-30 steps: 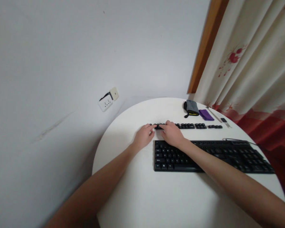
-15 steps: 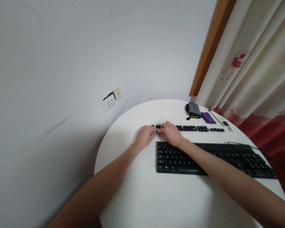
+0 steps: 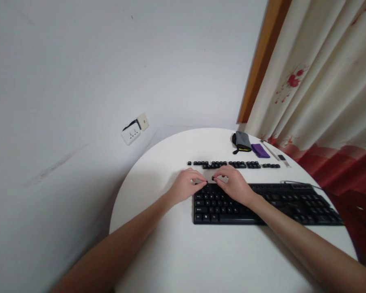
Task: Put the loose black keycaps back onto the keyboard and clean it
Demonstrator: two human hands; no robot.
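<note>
Left hand: thumb and forefinger are brought together in a pinch just over the keyboard's upper left corner; a small dark piece shows at the tips, too small to make out fully.
Right hand: thumb and forefinger nip a small black keycap, the other fingers curled; the hand is above the keyboard's upper left part.
Between the hands: the two pinches face each other, near but apart, with the keycap at the right fingertips and the dark piece at the left.
Keyboard: black, flat on the table, below both hands and reaching well off to the right; the right forearm crosses over it and hides some keys.
Loose keycaps: lined up beyond the hands in small groups, one lone cap at the left end, part of the line doubled into two rows.
Cable: thin and dark, along the keyboard's far edge at the right.
Far right of table: a folded grey cloth with yellow edging, a purple cloth just beside it, then a slim stick and a small dark-and-pale tool.
Table: white, with a rounded far edge.
Wall: socket plate at the left; flowered curtain at the right.
</note>
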